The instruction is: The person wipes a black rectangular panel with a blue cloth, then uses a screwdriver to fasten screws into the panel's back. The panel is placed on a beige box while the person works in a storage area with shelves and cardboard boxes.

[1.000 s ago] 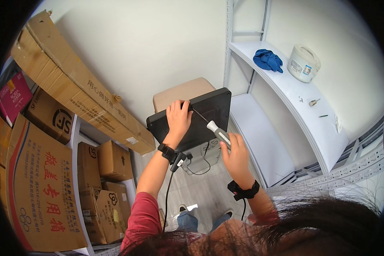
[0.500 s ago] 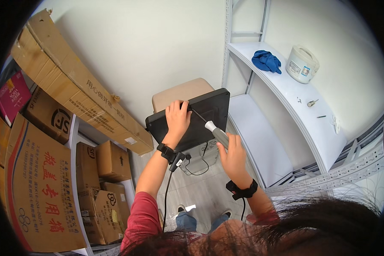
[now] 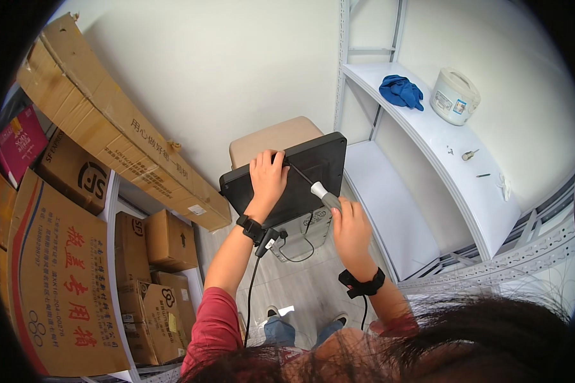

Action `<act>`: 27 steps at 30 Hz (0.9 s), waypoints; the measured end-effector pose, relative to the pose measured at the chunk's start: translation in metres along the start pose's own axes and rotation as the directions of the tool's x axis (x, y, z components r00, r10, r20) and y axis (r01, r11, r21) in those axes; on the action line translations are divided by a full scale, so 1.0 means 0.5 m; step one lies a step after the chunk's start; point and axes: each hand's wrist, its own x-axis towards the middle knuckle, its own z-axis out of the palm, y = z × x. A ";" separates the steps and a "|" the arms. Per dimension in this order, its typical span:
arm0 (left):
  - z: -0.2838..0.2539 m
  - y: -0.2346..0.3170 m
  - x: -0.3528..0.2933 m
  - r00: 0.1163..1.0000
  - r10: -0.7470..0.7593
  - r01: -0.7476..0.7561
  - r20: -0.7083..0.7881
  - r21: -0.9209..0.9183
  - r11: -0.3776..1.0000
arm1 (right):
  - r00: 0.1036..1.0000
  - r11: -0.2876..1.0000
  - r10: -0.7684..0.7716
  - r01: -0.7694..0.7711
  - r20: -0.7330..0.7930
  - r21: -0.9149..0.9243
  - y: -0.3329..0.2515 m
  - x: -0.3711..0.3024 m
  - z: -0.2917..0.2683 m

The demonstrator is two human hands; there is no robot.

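Observation:
My right hand [image 3: 351,233] is closed round the grey handle of a screwdriver [image 3: 326,194] with a white collar. Its dark shaft slants up and left to a black rectangular panel [image 3: 313,166] that stands tilted in front of me. My left hand [image 3: 268,177] lies against the panel, its fingers bent at the upper edge, beside the screwdriver's tip. These fingers hide the tip and whatever it touches. Below the panel sits a light-coloured appliance body [image 3: 306,237] with a vent and a black cord.
A beige padded seat [image 3: 275,139] is behind the panel. On the right, a white shelf [image 3: 428,140] carries a blue cloth [image 3: 400,92], a rice cooker [image 3: 455,97], a small metal-tipped tool [image 3: 470,154] and tiny loose parts. Cardboard boxes [image 3: 170,239] and a long carton [image 3: 128,127] line the left.
My right hand's fingers have shifted on the screwdriver handle, and the hand has turned slightly. My left hand stays at the panel's upper edge. The whole view has moved a little.

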 end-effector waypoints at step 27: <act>-0.001 -0.001 -0.002 1.000 0.010 -0.010 -0.015 -0.013 1.000 | 0.969 0.934 0.079 -0.154 0.234 0.323 0.016 0.007 -0.036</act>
